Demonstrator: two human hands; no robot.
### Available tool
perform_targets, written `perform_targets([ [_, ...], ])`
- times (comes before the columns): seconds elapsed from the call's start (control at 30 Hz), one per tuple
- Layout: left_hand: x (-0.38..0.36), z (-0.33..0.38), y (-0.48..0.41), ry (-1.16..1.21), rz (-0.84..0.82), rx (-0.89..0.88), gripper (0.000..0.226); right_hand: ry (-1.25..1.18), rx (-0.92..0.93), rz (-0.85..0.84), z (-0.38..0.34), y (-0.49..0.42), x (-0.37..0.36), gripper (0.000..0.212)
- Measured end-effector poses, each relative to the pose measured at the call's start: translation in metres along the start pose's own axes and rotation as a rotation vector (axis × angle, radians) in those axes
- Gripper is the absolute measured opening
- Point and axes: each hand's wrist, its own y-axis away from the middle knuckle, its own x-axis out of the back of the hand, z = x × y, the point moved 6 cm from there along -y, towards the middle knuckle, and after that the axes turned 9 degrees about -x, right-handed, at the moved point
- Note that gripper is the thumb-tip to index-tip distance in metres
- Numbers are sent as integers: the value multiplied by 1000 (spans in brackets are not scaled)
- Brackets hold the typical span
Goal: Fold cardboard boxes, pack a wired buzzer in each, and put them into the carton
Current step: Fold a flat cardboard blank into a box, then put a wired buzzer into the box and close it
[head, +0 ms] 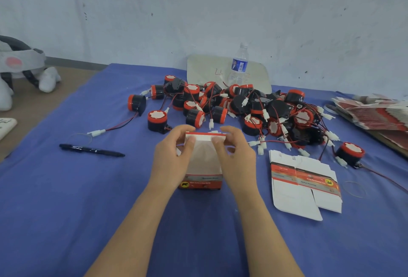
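A small red-and-white cardboard box (204, 166) stands on the blue cloth in the middle. My left hand (171, 157) grips its left side and my right hand (236, 155) grips its right side, both thumbs pressing on the top flap. Behind the box lies a heap of black-and-red wired buzzers (231, 106) with white connectors. One buzzer (350, 154) lies apart at the right. A flat unfolded box blank (302, 186) lies right of my hands. What is inside the box is hidden.
A black pen (91, 149) lies on the cloth (66, 210) at the left. A stack of flat box blanks (375, 113) sits at the far right. A water bottle (239, 64) stands before a white board by the wall. A plush toy (19, 69) is far left.
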Motion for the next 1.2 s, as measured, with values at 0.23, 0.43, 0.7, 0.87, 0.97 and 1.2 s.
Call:
perform_targets([
  [0.23, 1, 3, 2, 68, 55, 3, 20, 71, 153, 55, -15, 4, 4, 7],
  [0.43, 7, 6, 4, 17, 194, -74, 25, -53, -60, 28, -9, -8, 5, 15],
  [0.7, 5, -33, 5, -29, -188, 339, 18, 214, -119, -12, -3, -23, 0, 28],
  [0.87, 1, -28, 4, -79, -230, 236, 32, 716, -227, -300, 20, -23, -13, 38],
  [0.97, 3, -32, 5, -107, -187, 271, 25, 788, -262, -393, 25, -20, -17, 52],
  [1.2, 57, -37, 2, -199, 362, 299, 26, 61, -133, 21, -3, -28, -25, 32],
])
